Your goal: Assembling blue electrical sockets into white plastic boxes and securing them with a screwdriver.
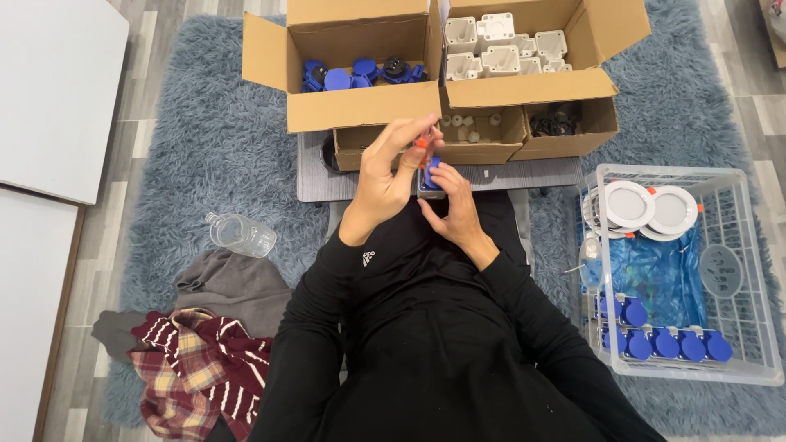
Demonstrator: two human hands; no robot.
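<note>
A grey shag rug [205, 139] was noted as the base. On it, behind the hands, cardboard boxes [360, 74] were observed; right of them, a clear plastic crate [741, 270]. Just before the boxes, a small blue-and-grey socket part [431, 178] was clasped by the right hand [453, 206]. A small orange-red piece [422, 142] was pinched by the left hand [389, 176].

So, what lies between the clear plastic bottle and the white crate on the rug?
In the head view, the person's black-sleeved arms and lap lie between the bottle and the crate, with both hands holding a small blue and grey part just above.
</note>
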